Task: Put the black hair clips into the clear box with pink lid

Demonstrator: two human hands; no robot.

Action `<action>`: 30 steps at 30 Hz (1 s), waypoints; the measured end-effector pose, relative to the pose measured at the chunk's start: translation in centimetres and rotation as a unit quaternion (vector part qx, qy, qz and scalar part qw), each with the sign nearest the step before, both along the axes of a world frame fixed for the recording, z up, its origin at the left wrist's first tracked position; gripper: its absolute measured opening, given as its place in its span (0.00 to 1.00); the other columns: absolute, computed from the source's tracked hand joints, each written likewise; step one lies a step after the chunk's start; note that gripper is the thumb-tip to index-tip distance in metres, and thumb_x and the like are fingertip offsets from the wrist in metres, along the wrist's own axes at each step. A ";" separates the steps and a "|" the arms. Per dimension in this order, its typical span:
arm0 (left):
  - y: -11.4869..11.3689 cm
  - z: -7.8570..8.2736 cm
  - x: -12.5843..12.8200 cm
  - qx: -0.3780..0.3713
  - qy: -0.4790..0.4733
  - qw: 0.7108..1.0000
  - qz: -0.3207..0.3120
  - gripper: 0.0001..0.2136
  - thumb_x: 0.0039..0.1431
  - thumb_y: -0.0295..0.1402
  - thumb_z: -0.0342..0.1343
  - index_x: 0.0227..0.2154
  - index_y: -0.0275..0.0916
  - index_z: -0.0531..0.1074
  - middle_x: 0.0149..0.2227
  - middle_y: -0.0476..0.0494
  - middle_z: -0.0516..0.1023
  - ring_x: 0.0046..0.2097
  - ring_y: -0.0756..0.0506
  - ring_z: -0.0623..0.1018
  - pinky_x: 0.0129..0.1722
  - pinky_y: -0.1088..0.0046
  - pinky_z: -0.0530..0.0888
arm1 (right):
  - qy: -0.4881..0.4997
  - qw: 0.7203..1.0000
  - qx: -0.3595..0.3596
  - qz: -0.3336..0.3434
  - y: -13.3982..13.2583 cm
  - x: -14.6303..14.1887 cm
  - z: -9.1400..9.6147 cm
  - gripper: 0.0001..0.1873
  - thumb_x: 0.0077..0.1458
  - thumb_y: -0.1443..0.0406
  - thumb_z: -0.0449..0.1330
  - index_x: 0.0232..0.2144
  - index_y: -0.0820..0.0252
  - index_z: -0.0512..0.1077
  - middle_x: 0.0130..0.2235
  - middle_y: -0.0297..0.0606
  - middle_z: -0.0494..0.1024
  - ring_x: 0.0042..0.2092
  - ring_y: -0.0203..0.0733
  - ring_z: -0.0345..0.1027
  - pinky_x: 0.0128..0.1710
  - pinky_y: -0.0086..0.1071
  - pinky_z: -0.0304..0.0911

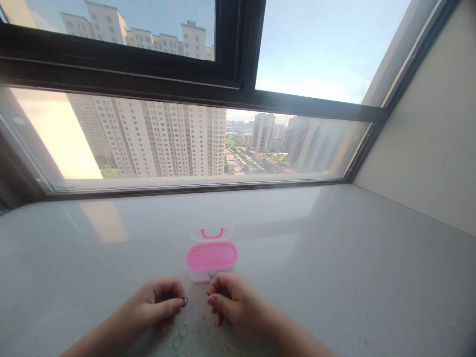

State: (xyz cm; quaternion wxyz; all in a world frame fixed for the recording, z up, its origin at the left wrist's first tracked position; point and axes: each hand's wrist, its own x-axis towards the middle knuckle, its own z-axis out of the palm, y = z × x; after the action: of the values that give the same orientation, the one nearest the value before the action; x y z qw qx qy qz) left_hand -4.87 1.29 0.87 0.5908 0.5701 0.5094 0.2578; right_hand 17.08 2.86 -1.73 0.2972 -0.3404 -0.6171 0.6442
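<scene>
Between the thumb and forefinger of my left hand (163, 301) is a small dark ring (187, 302), held above the counter. My right hand (232, 300) is closed in a pinch a short way to the right, with a tiny dark bit showing at its fingertips; I cannot make out what it is. Two pale rings (180, 331), one slightly greenish, lie on the surface just below and between the hands. Beyond the fingers stands a small oval box with a pink top (213, 256) and clear sides, partly covered by my right hand. A loop-shaped thing lies on the pink top.
Behind the box lies a clear lid with a pink handle (212, 236). The speckled pale counter (316, 277) runs to a dark-framed window (238, 94), with tall buildings outside. A plain wall (427, 134) borders the right side.
</scene>
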 end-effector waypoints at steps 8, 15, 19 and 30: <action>0.2 -0.3 -0.2 0.008 -0.012 1.000 -0.019 0.17 0.45 0.46 0.62 0.25 0.36 0.68 0.19 0.54 0.66 0.20 0.53 0.66 0.19 0.80 0.62 | 0.007 1.000 0.001 0.001 0.1 0.0 -0.5 0.09 0.51 0.62 0.57 0.30 0.62 0.62 0.26 0.30 0.67 0.20 0.28 0.61 0.19 0.22 0.54; 0.2 -0.4 -0.3 0.009 -0.003 1.000 -0.015 0.18 0.45 0.46 0.62 0.25 0.35 0.68 0.20 0.54 0.67 0.22 0.52 0.67 0.20 0.80 0.63 | 0.008 1.000 0.016 0.003 0.1 0.1 -0.4 0.05 0.52 0.65 0.54 0.30 0.63 0.64 0.25 0.31 0.67 0.20 0.28 0.60 0.19 0.22 0.54; 0.2 -0.4 -0.3 0.010 -0.011 1.000 -0.016 0.18 0.45 0.46 0.62 0.25 0.35 0.67 0.20 0.54 0.66 0.21 0.53 0.66 0.20 0.80 0.63 | 0.004 1.000 0.019 0.002 0.1 0.1 -0.4 0.03 0.52 0.67 0.54 0.30 0.63 0.64 0.25 0.31 0.67 0.20 0.28 0.61 0.19 0.22 0.55; 0.5 -0.8 -0.4 0.002 -0.015 1.000 -0.018 0.19 0.42 0.48 0.63 0.24 0.36 0.66 0.19 0.55 0.65 0.21 0.53 0.65 0.19 0.80 0.61 | 0.004 1.000 0.012 0.000 0.1 -0.1 -0.4 0.02 0.51 0.68 0.55 0.29 0.63 0.64 0.25 0.31 0.67 0.20 0.28 0.61 0.19 0.22 0.55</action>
State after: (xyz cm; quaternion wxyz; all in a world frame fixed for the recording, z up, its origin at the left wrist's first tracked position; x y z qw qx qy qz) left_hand -5.29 1.76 0.04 0.6016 0.5768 0.4895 0.2565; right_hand 17.01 2.99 -2.09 0.3037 -0.3342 -0.6239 0.6378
